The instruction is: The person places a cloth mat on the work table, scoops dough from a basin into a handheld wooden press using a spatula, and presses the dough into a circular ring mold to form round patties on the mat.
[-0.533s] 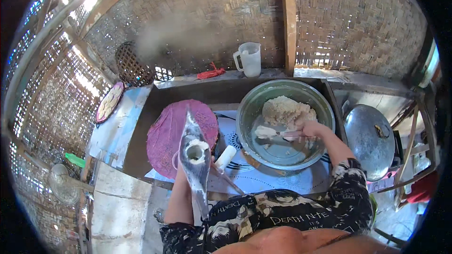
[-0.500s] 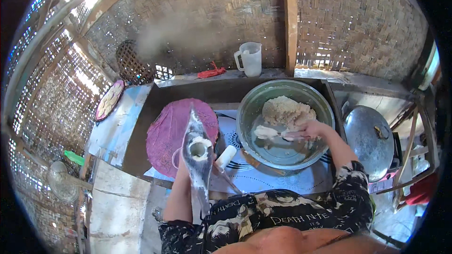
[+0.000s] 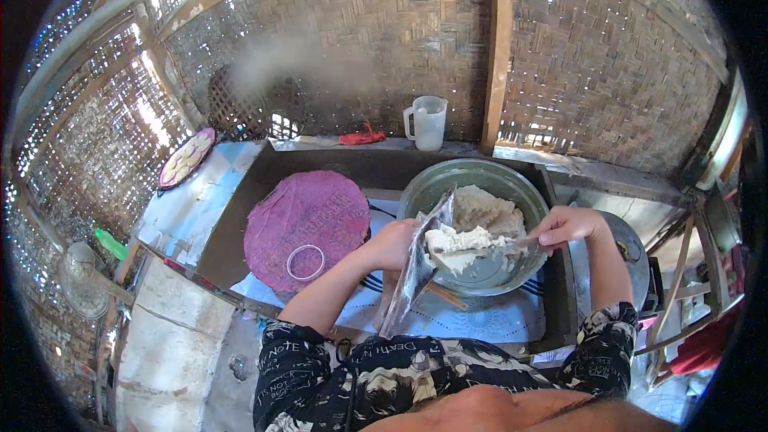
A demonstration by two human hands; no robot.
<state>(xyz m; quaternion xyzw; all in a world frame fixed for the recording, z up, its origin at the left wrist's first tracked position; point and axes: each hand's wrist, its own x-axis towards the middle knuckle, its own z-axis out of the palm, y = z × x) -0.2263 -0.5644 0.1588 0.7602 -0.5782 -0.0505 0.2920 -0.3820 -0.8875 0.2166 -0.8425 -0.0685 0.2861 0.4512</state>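
Observation:
My left hand [image 3: 390,246] is closed around a dark, elongated tool [image 3: 414,276] smeared with white, tilted at the basin's left rim. My right hand [image 3: 566,226] grips the handle end of a flat scoop. A heap of pale, moist dough [image 3: 472,238] lies along that scoop, close against the tool's side. Beneath both hands stands the wide grey-green basin [image 3: 416,185]. More crumbly dough [image 3: 486,210] is piled at its far side. Left of the basin, a round pink-covered tray [image 3: 308,212] carries a thin white ring [image 3: 306,262] at its near edge.
Behind the basin, a clear plastic jug [image 3: 430,123] and a red plastic bag [image 3: 362,138] rest on a ledge by the woven wall. An oval tray of pale pieces [image 3: 186,158] is at far left. A large metal lid [image 3: 628,256] lies right of the basin.
My left hand has brought the tool rightward to the basin and tipped it. My right hand has risen from the basin floor, lifting dough on the scoop toward the tool. The ring now shows fully.

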